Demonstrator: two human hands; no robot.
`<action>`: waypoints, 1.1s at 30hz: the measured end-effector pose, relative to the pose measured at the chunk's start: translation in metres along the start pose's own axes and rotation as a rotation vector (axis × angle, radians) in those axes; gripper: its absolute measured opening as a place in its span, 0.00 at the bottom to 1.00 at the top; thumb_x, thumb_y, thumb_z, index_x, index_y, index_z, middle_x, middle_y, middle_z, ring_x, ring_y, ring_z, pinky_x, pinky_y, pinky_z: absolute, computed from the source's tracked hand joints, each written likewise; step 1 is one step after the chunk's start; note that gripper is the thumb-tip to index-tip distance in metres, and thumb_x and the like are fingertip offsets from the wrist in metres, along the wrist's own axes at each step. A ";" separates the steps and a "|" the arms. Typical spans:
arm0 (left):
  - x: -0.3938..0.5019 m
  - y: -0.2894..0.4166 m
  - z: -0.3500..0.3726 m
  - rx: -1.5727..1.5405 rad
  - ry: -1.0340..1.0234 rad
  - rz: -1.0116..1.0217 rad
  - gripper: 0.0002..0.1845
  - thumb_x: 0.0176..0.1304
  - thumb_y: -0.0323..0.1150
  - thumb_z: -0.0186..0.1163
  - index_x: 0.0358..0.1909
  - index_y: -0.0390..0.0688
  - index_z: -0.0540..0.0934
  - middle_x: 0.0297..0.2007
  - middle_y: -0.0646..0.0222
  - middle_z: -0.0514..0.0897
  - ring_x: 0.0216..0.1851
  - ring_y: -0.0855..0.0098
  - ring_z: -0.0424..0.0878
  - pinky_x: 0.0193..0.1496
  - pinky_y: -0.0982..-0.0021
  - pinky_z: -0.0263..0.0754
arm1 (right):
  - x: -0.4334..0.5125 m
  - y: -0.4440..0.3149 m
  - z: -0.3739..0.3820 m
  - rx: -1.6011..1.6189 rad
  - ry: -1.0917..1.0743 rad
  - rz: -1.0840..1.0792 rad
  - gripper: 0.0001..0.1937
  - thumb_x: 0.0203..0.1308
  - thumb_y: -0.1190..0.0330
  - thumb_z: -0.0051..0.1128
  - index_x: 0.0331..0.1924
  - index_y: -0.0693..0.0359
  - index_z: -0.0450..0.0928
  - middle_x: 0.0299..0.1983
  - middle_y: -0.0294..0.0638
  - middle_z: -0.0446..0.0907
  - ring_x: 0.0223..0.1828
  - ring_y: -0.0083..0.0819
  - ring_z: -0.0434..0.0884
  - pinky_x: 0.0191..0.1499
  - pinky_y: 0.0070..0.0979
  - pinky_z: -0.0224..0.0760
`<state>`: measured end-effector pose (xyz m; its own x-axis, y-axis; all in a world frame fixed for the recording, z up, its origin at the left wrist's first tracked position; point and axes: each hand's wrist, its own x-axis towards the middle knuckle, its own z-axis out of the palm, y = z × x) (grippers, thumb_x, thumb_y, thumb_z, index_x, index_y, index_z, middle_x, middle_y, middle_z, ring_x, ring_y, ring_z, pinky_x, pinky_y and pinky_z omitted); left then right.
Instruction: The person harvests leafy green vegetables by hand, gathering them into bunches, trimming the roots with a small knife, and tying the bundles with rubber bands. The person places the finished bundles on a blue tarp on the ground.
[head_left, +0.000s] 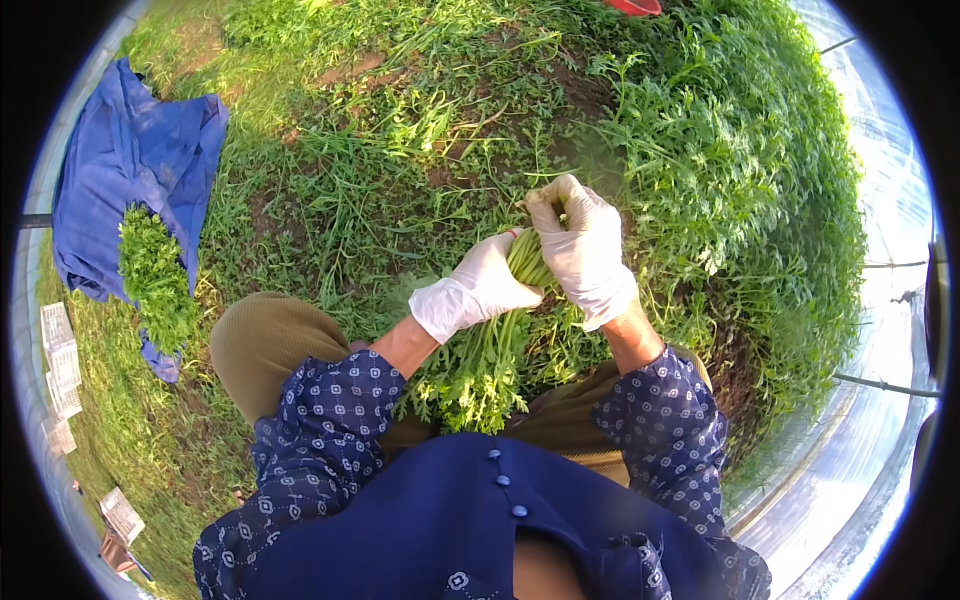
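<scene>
My left hand (484, 281), in a white glove, is closed around a bunch of leafy greens (484, 375). Its pale green stems stick up past my fingers, while the lobed leaves hang down between my knees. A small red spot shows near the left fingertips. Also gloved, my right hand (583, 244) is beside the cut stem ends, with thumb and forefinger bent together just above them. Something small and brownish shows at those fingertips, too small to tell whether it is held.
A dense stand of growing greens (720, 165) rises at the right, beside clear plastic sheeting (892, 292). At the left, a blue cloth (139, 161) bears another bunch of greens (154, 274). White crates (61, 341) stand farther left. A red container (636, 6) shows at the top.
</scene>
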<state>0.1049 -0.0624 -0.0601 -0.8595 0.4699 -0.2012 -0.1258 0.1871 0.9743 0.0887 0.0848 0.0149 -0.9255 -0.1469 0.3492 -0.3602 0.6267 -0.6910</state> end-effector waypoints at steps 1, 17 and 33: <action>-0.003 0.005 -0.001 -0.099 0.022 0.025 0.26 0.46 0.29 0.72 0.50 0.38 0.77 0.42 0.68 0.86 0.43 0.75 0.82 0.50 0.71 0.78 | 0.003 -0.004 -0.003 0.187 0.072 0.104 0.08 0.66 0.67 0.60 0.37 0.64 0.78 0.29 0.41 0.83 0.36 0.28 0.82 0.42 0.24 0.73; 0.004 0.031 -0.006 -1.017 0.298 0.241 0.31 0.53 0.27 0.71 0.59 0.38 0.71 0.46 0.62 0.86 0.45 0.66 0.86 0.48 0.69 0.80 | -0.008 0.004 0.031 1.148 -0.304 0.495 0.24 0.56 0.73 0.71 0.57 0.66 0.75 0.49 0.38 0.83 0.46 0.24 0.83 0.51 0.22 0.76; 0.002 0.009 0.019 -0.809 0.188 0.459 0.34 0.66 0.30 0.53 0.73 0.47 0.55 0.61 0.59 0.74 0.61 0.62 0.75 0.65 0.59 0.70 | -0.026 0.013 0.028 1.176 -0.445 0.433 0.30 0.56 0.70 0.72 0.62 0.61 0.70 0.53 0.34 0.79 0.51 0.24 0.78 0.57 0.26 0.72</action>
<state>0.1119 -0.0431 -0.0537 -0.9671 0.1892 0.1698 -0.0003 -0.6689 0.7434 0.1052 0.0753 -0.0206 -0.8682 -0.4824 -0.1160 0.2936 -0.3111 -0.9039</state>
